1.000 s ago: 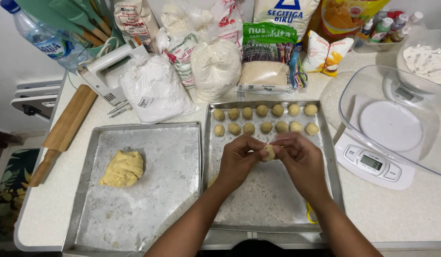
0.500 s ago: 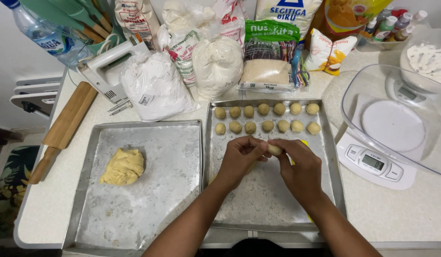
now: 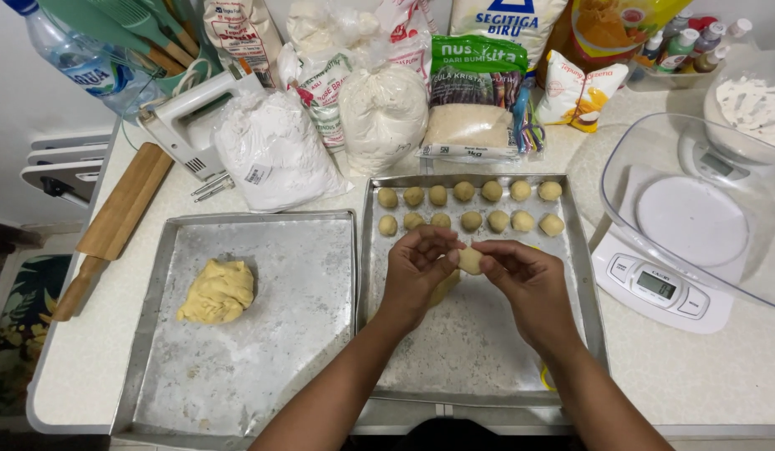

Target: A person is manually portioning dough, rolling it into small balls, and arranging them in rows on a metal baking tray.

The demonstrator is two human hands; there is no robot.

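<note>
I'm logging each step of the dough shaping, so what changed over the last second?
Little changed. Both hands, left hand and right hand, keep the small dough ball between their fingertips above the right tray; the ball now shows more clearly between them. The fourteen shaped balls, the dough lump on the left tray and the scale stayed put.

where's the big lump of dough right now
In the head view the lump of dough lies on the left baking tray, toward its left side, with the wooden rolling pin just off the tray's left edge.
</note>
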